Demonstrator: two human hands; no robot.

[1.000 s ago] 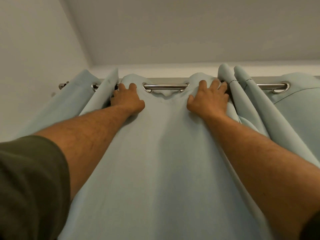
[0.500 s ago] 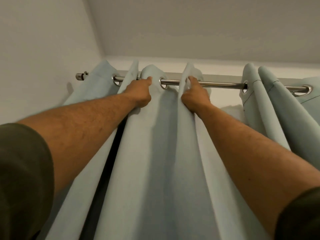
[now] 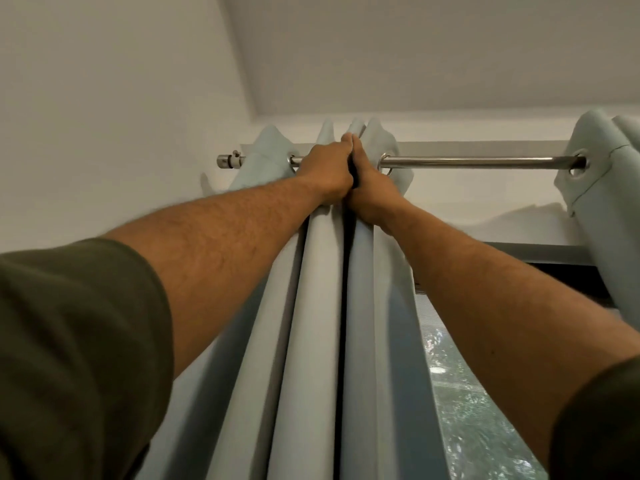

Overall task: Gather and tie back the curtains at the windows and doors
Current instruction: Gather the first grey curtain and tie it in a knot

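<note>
Two bare, hairy forearms, short dark olive sleeves point(image 3: 76, 341) at the upper arms, no jewellery visible.

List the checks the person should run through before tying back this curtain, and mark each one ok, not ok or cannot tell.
1. Left curtain bunched into tight folds at the top: ok.
2. Both hands on the folds: ok; the left hand and right hand press together just below the rod.
3. Bunch pushed to the rod's left end: ok, it sits near the end cap.
4. Window uncovered: ok; glass shows between the two curtains.
5. Right curtain gathered: cannot tell; it runs out of view.
6. Tie-back within reach: cannot tell; none is in view.
</note>
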